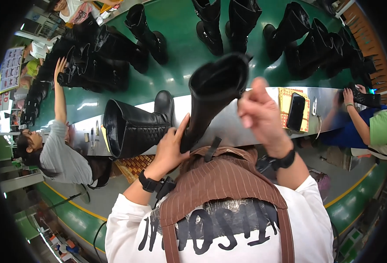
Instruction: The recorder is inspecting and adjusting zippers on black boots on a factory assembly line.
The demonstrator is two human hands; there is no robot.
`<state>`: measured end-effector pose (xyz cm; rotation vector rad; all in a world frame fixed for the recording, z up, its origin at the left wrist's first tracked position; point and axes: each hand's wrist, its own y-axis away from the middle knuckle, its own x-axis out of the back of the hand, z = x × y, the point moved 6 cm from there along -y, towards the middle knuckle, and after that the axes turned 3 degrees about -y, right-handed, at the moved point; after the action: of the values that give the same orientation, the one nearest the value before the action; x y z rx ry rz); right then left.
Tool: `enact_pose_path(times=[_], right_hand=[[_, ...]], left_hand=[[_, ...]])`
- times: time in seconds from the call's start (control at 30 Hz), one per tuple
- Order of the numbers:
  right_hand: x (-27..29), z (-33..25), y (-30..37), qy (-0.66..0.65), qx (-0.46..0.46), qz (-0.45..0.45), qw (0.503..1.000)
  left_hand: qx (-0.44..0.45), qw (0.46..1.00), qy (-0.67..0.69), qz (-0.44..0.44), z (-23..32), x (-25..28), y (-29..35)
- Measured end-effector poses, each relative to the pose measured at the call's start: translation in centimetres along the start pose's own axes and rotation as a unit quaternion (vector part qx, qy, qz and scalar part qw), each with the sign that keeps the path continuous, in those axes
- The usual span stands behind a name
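The tall black leather boot (209, 107) is slanted rightward over the silver metal table (230, 129), its lower end touched by the spread left hand (170, 148), its rim beside the curled right hand (264, 116), both grips unclear.

Looks like a footwear factory, prob. an assembly or finishing line: black boots (137, 22) stand in nos. along a long green surface (180, 35), w/ a narrower metal surface (228, 125) in front. Co-workers sit at it on both sides, incl. one in grey (66, 153) & one in lt. green (379, 127). Also: striped work apron (219, 179), small hand tools (93, 138), pegged rack (368, 30) at far R, green floor w/ yellow line (79, 206).
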<state>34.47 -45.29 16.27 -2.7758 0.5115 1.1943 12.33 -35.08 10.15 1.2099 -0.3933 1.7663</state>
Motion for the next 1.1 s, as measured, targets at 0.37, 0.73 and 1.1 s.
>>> enact_pose_path(times=[0.37,0.73,1.1], right_hand=[[-2.6,-5.5,2.0,0.312,0.073,-0.095,0.943],[8.7,5.4,0.7,0.565,0.010,-0.028,0.825],[15.2,11.9,0.9,0.461,-0.066,0.087,0.880]], left_hand=[[-0.127,0.979,0.140,0.078,-0.5,-2.5,-2.4],[-0.120,0.940,0.280,0.156,-0.5,-1.1,-1.8],[0.191,0.927,0.210,0.246,-16.4,-6.7,4.0]])
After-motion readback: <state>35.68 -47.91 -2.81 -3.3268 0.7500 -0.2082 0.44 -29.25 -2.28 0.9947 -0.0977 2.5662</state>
